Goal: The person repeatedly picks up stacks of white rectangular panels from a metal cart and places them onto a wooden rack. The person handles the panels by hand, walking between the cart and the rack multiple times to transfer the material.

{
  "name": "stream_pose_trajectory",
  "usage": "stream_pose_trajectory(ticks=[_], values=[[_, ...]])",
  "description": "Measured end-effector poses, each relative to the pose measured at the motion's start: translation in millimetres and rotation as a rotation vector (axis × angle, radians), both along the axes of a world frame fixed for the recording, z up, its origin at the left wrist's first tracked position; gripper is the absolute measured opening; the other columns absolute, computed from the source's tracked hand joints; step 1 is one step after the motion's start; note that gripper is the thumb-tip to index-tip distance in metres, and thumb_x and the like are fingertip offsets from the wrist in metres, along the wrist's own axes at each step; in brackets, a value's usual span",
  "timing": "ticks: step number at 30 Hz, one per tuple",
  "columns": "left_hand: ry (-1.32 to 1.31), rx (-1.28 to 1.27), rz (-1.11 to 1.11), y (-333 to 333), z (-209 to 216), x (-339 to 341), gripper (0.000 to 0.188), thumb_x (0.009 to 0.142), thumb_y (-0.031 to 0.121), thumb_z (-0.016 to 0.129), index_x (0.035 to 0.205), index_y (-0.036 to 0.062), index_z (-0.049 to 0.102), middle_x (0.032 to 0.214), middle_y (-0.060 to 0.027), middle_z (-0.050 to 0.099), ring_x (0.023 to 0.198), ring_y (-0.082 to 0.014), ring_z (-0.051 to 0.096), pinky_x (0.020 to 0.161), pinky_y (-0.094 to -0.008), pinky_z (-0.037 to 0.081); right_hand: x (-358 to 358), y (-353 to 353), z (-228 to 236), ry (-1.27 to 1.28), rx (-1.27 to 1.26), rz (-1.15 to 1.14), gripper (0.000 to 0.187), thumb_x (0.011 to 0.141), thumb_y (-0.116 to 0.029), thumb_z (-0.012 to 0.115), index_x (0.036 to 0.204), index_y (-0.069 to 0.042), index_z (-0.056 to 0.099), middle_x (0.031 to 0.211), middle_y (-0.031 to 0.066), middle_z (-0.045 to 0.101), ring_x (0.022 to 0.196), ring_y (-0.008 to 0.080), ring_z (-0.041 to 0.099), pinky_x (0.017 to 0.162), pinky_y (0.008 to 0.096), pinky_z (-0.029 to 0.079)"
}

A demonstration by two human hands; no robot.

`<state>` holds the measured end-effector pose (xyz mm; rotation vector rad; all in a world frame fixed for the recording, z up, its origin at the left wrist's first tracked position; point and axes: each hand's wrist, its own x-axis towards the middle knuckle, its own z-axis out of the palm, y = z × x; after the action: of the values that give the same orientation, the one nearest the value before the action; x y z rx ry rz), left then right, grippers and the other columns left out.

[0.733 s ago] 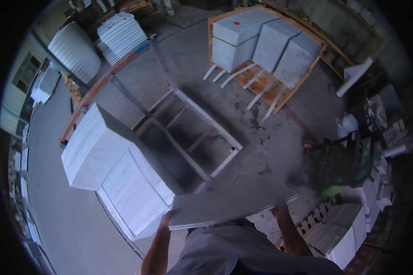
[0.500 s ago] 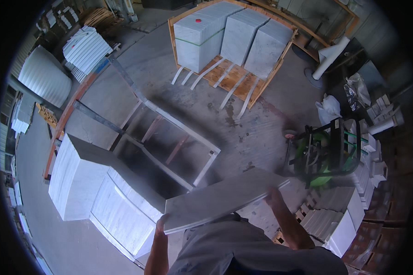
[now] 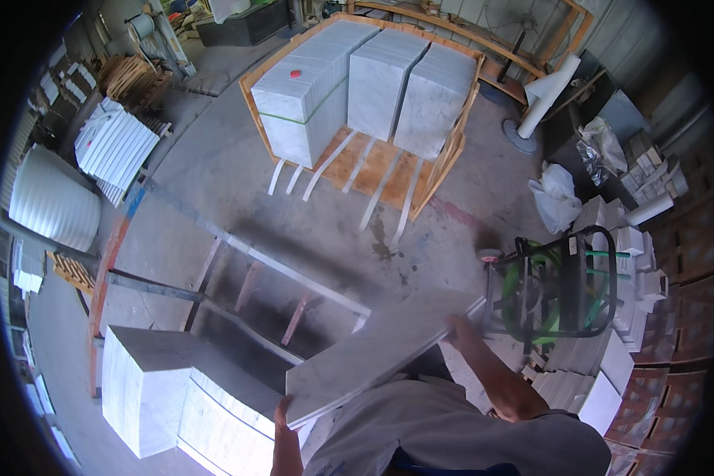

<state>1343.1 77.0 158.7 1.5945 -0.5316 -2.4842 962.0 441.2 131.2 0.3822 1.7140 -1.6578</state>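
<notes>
Item: a long, flat grey-white marble slab [image 3: 373, 357], held in front of the person's waist, above the floor. It lies aslant across the view, its right end farther from the body than its left. A line runs along the near edge; whether this marks one piece or two stacked cannot be told.

Grip: the left hand [image 3: 282, 414] clasps the slab at its left end, by the near corner. The right hand [image 3: 458, 329] grips the near edge towards the right end. Fingers underneath are hidden, so how deep the hold runs cannot be confirmed.

Hazards, in the inspector's judgement:

- Slip or tipping. Both hands bear near the close side; the far edge has no visible support and could dip if either grip loosens.
- Chipping at the left end. The rectangular white marble block stack [image 3: 144, 401] stands near the left hand; a low swing could knock a corner.
- Contact at the right end. The green-and-black wheeled machine [image 3: 565, 278] appears close to that end — true clearance cannot be judged.
- Tripping. The pale metal floor frame [image 3: 293, 270] lies ahead, partly masked by the slab.
</notes>
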Motion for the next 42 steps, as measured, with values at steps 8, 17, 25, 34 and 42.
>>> stream_pose_trajectory(ticks=[8, 17, 25, 34, 42], values=[[-0.128, -0.279, 0.085, 13, 79, -167, 0.040, 0.078, 0.023, 0.054, 0.110, -0.0007, 0.047, 0.101, -0.0166, 0.053, 0.092, -0.0313, 0.055, 0.079, -0.0418, 0.047, -169, -91, -33, -0.457, -0.139, -0.227, 0.025, 0.078, -0.014, 0.053, 0.101, -0.004, 0.055, 0.096, 0.0107, 0.056, 0.088, 0.0284, 0.058, 0.069, 0.0465, 0.049], [-0.256, -0.231, 0.215, -9, 66, -307, 0.043, 0.076, 0.023, 0.056, 0.111, -0.0011, 0.048, 0.103, -0.0164, 0.054, 0.092, -0.0308, 0.056, 0.078, -0.0417, 0.047, -371, -155, -19, -0.062, -0.164, 0.247, 0.025, 0.076, -0.015, 0.057, 0.099, -0.006, 0.055, 0.094, 0.0129, 0.057, 0.089, 0.0277, 0.059, 0.072, 0.0444, 0.052], [-0.067, -0.119, 0.269, -89, 42, -426, 0.047, 0.076, 0.021, 0.056, 0.112, -0.0070, 0.046, 0.101, -0.0195, 0.056, 0.090, -0.0328, 0.057, 0.078, -0.0440, 0.048, -500, -240, 6, -0.443, -0.257, -0.046, 0.030, 0.073, -0.012, 0.058, 0.100, -0.002, 0.055, 0.094, 0.0129, 0.056, 0.088, 0.0290, 0.058, 0.071, 0.0465, 0.052], [-0.069, -0.073, 0.091, -274, -38, -564, 0.051, 0.076, 0.025, 0.055, 0.115, -0.0064, 0.044, 0.102, -0.0185, 0.055, 0.091, -0.0330, 0.056, 0.080, -0.0421, 0.047, -601, -343, -55, -0.416, -0.174, -0.191, 0.033, 0.072, -0.014, 0.062, 0.102, -0.003, 0.055, 0.097, 0.0124, 0.056, 0.089, 0.0295, 0.058, 0.073, 0.0450, 0.052], [0.120, -0.043, -0.065, -394, -54, -678, 0.053, 0.080, 0.019, 0.048, 0.125, -0.0049, 0.035, 0.115, -0.0204, 0.050, 0.105, -0.0337, 0.052, 0.090, -0.0448, 0.044, -674, -431, -114, -0.508, -0.108, -0.276, 0.039, 0.071, -0.012, 0.060, 0.107, -0.006, 0.048, 0.099, 0.0112, 0.056, 0.089, 0.0284, 0.057, 0.076, 0.0495, 0.048]])
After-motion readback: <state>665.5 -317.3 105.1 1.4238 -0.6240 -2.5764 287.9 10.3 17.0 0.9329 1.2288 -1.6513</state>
